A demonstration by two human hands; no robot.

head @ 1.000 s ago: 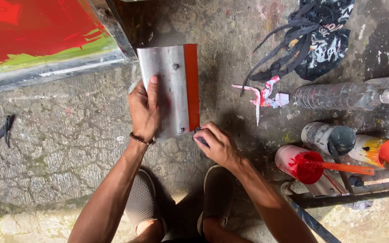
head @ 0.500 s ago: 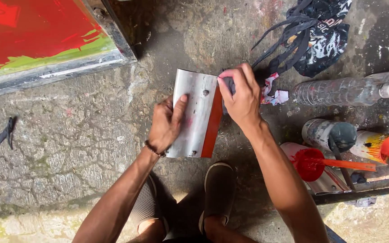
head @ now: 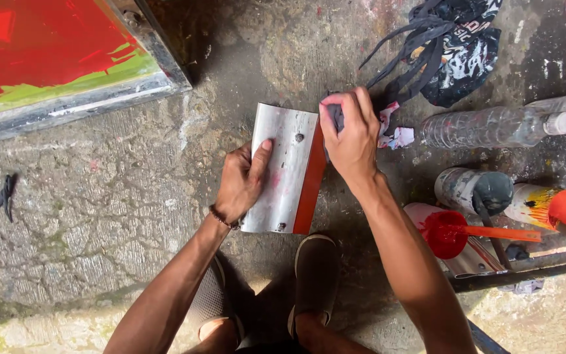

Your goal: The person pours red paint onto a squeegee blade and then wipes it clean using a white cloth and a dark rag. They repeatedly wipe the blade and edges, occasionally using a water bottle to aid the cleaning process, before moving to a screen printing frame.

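A squeegee (head: 285,169) with a grey metal handle and an orange rubber blade is held upright over the concrete floor, blade edge to the right. My left hand (head: 242,180) grips its metal left side, thumb lying across the plate. My right hand (head: 350,134) is closed around a small dark rag (head: 337,115) and presses it against the upper end of the orange blade. My two shoes (head: 312,282) show below, under the squeegee.
A printing screen (head: 73,92) with red and green ink in a metal frame lies at top left. Right side: a clear plastic bottle (head: 492,126), ink jars (head: 476,190), a red-covered spatula (head: 486,233), dark rags (head: 456,46), and a crumpled stained rag (head: 394,131).
My right hand slid with the rag from the blade's lower end up to its top. The squeegee tilted slightly and shifted right, still held by my left hand.
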